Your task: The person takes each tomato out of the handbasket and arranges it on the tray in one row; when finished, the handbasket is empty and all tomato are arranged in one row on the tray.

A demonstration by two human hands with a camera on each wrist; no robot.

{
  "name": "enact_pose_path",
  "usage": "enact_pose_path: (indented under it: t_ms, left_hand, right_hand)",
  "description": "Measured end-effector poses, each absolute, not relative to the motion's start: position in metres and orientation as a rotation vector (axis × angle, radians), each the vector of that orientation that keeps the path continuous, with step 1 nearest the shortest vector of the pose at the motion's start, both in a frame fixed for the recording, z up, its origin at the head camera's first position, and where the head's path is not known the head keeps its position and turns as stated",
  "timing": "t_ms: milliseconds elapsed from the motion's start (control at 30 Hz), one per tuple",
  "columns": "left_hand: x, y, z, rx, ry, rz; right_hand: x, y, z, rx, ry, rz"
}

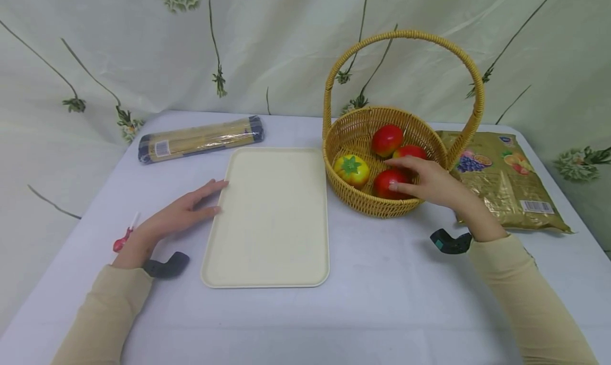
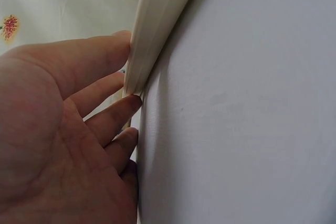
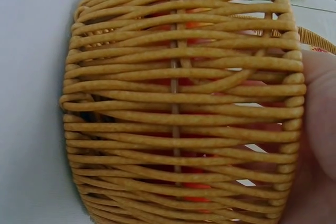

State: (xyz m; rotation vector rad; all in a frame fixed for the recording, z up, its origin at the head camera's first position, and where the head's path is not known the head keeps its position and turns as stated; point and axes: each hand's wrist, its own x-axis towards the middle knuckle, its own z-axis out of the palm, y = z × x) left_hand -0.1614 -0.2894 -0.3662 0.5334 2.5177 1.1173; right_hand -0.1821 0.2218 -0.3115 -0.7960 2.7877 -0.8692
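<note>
My left hand (image 1: 183,211) lies at the left edge of a cream rectangular tray (image 1: 267,216), its fingers loosely extended. In the left wrist view the thumb and fingertips touch the tray's rim (image 2: 152,30). Over the front right rim of a round wicker basket (image 1: 367,203), my right hand (image 1: 427,179) reaches in. Its thumb and fingers are round a red mango (image 1: 389,183). Two more red mangoes lie behind it, one at the back (image 1: 387,140) and one partly covered by the hand (image 1: 410,151). A yellow-green fruit with a green star-shaped top (image 1: 351,171) sits at the left. Basket weave (image 3: 184,103) hides most of the right fingers in the right wrist view.
The basket's tall arched handle (image 1: 406,34) rises over it. A gold fruit-printed bag (image 1: 511,190) lies right of the basket. Behind the tray is a wrapped gold roll (image 1: 200,139). A red-headed lollipop (image 1: 121,242) lies beside my left wrist. Floral cloth (image 1: 277,52) hangs behind the white table.
</note>
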Motion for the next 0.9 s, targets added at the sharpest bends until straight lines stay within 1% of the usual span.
enact_pose_path:
  t_ms: [267,900]
  left_hand:
    - [-0.1610,-0.2895,-0.3653,0.528,2.514,1.120]
    - [-0.1629,-0.2903,-0.3674,0.509,2.505,1.104]
  right_hand:
    - [-0.1809,0.2204,-0.3080,-0.754,2.759,-0.821]
    - [-0.1906,0.2162,-0.3071,-0.824,2.636,-0.720]
